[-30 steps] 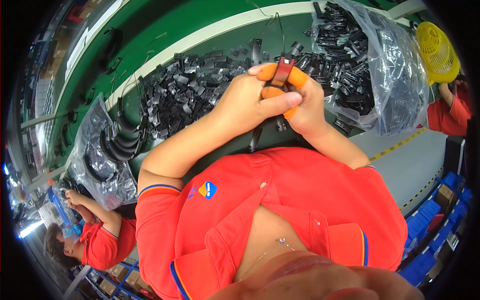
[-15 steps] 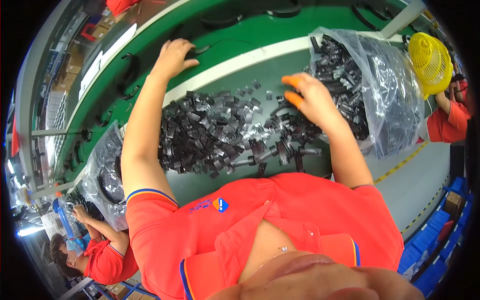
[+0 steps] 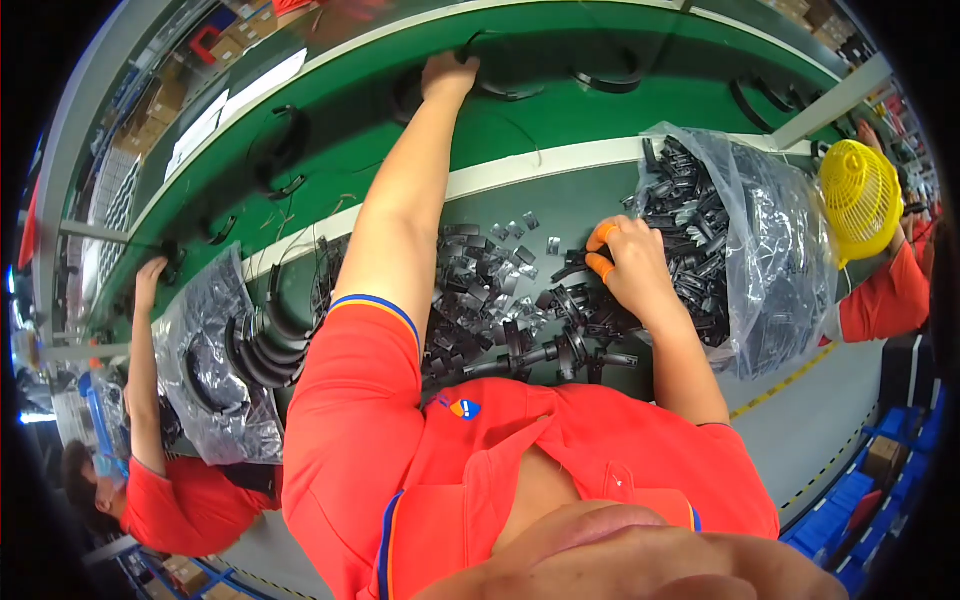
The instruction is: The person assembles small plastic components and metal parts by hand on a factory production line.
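Black plastic clips [image 3: 480, 300], too many to count, lie heaped on the bench. One right hand [image 3: 630, 265] with two orange fingertip covers [image 3: 600, 250] pinches clips beside a clear bag [image 3: 770, 230]. Farther off, the left hand [image 3: 447, 78] grips one curved black band [image 3: 500, 92] on the green conveyor belt [image 3: 560, 120].

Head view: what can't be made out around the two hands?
- Left hand: fingertips reach a black curved part on the green belt; grip too small to judge.
- Right hand: palm side hidden; whether it holds one of the black pieces is unclear.
- Clear bag: contents blurred by plastic.
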The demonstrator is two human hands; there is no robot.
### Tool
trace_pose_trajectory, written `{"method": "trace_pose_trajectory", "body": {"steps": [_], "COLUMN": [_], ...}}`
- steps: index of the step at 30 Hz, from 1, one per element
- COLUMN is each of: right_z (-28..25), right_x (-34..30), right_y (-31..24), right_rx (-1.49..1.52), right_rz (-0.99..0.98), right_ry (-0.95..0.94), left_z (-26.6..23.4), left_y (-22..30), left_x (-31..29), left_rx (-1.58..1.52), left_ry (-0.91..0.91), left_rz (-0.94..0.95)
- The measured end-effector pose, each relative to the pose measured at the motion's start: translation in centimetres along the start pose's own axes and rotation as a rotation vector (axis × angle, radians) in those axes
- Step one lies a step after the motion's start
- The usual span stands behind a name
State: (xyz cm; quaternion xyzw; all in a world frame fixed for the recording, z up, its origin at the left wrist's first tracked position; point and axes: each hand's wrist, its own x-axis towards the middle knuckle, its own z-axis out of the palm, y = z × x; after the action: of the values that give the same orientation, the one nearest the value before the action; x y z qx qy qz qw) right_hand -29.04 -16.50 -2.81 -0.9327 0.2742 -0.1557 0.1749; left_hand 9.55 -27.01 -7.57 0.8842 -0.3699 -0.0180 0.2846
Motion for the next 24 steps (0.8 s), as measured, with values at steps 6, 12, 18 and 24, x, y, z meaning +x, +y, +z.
{"method": "trace_pose_trajectory", "body": {"steps": [6,12,18,24], "right_z": [-0.3,-2.2,-4.1,-4.0], "right_x": [-0.1,-0.7,-1.3,-2.0], "right_y": [0.1,-2.3,-5.1,-8.5], "right_rx": [0.105,0.881,1.386,1.524], "right_rz": [0.020,0.213,0.084,0.211], "right_ry": [0.190,0.422,0.351,0.073], "left_z": [-9.5,-18.5,-17.7,-15.8], "left_y": [2.5,3.0,3.2,4.0], "left_x": [-4.8,-17.1,-30.3,-34.4], "left_rx": [-0.707,-1.678,-1.602,-1.655], "left_ry": [0.155,-0.282,-0.462,-0.594], "left_rz": [0.175,0.186,-0.025,-0.042]}}
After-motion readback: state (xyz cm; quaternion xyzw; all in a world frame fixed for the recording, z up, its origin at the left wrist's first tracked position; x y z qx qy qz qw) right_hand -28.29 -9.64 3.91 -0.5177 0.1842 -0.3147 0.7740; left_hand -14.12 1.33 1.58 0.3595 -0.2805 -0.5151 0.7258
